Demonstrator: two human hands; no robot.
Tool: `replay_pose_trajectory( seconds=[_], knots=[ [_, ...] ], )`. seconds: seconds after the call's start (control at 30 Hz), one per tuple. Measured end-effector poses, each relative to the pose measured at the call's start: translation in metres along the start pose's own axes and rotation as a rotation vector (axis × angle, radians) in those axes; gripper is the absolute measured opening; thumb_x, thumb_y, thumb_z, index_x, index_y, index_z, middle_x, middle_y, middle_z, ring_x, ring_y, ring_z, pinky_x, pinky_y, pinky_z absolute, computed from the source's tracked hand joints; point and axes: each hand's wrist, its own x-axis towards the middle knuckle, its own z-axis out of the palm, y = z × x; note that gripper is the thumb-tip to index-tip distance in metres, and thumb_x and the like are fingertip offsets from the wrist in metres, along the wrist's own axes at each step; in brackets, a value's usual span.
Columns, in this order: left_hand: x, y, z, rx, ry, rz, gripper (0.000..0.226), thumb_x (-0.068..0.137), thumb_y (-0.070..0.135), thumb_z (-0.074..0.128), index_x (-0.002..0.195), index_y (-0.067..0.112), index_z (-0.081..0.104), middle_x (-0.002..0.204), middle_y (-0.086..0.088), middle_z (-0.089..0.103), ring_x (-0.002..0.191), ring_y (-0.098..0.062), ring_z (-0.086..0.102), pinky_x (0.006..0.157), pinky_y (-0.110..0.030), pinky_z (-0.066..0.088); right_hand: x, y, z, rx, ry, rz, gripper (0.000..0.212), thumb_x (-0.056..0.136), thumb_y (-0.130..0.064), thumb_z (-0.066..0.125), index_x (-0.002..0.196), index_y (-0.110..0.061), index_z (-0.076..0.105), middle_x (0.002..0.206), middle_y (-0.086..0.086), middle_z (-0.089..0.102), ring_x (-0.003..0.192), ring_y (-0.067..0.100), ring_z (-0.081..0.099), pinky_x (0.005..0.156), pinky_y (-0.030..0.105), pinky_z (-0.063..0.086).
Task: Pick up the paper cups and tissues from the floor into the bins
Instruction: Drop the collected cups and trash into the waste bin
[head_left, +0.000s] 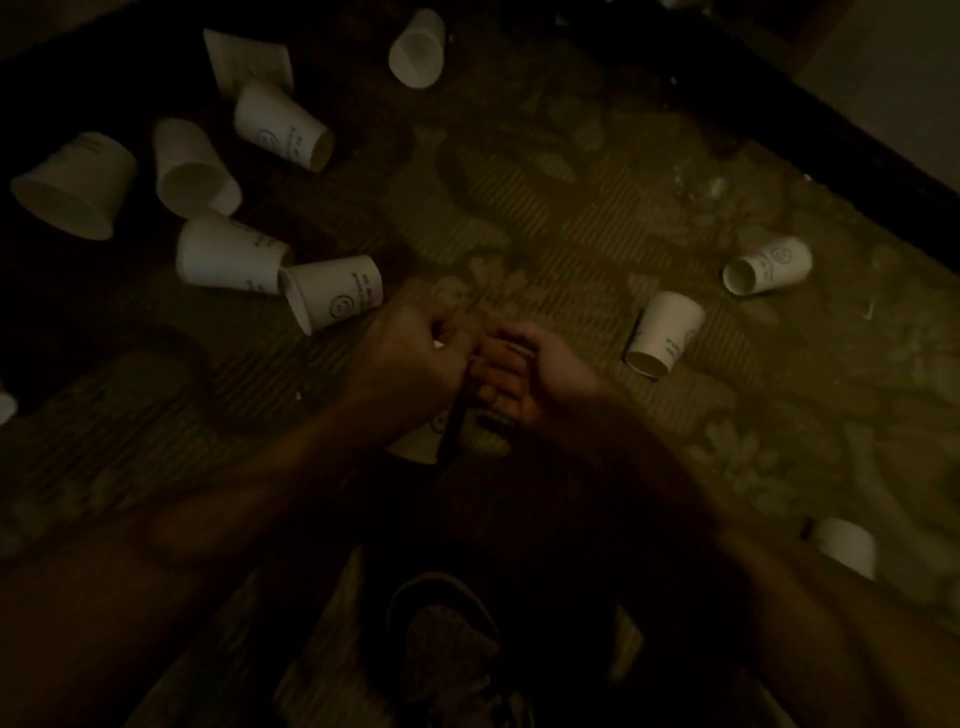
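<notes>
Mid-frame, the left hand (410, 353) grips a dark strip (453, 426), apparently readying it for litter; the right hand (524, 374) has its fingers curled, hold unclear. Paper cups (332, 293) strew the floor (571, 234).

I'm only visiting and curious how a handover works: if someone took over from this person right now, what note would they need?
Left hand and right hand: together mid-frame, fingers curled round a dark object that is too dim to name.
On the carpet: cluster of cups at the left with the tissue behind it, lone cup at the top, pair of cups at the right, another cup by the right arm, and a hidden cup partly under the hands.
Done: nothing visibly binned; no bin can be made out.
Left: all these cups and the tissue.
</notes>
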Motion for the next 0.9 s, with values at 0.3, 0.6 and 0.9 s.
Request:
replay_pose_trajectory(
  seconds=[0.3,0.6,0.9],
  knots=[
    [0.010,-0.009,0.037,-0.230,-0.096,-0.083,0.047,0.092,0.022,0.068,0.052,0.016,0.044,0.040,0.012,0.047,0.043,0.009,0.048,0.045,-0.003,0.032,0.033,-0.017,-0.120,-0.943,0.973,-0.484,0.076,0.085,-0.041,0.069,0.143,-0.010,0.032,0.150,0.016,0.028,0.138,0.033,0.026,0.113,0.049,0.025],
    [0.015,-0.021,0.038,-0.320,-0.194,-0.149,0.050,0.089,0.027,0.070,0.048,0.021,0.043,0.036,0.016,0.043,0.037,0.006,0.046,0.039,-0.005,0.031,0.063,-0.009,-0.137,-0.471,0.779,-0.409,0.087,0.090,-0.035,0.067,0.154,-0.026,0.009,0.156,0.012,0.024,0.137,0.029,0.034,0.102,0.038,0.034],
    [0.029,-0.026,0.026,-0.323,-0.178,-0.190,0.040,0.088,0.021,0.070,0.054,0.016,0.050,0.039,0.014,0.048,0.039,0.006,0.049,0.041,-0.005,0.033,0.075,-0.028,-0.132,-0.770,0.726,-0.561,0.076,0.084,-0.039,0.073,0.144,-0.019,0.031,0.147,0.010,0.037,0.131,0.026,0.042,0.101,0.039,0.043]
  ],
)
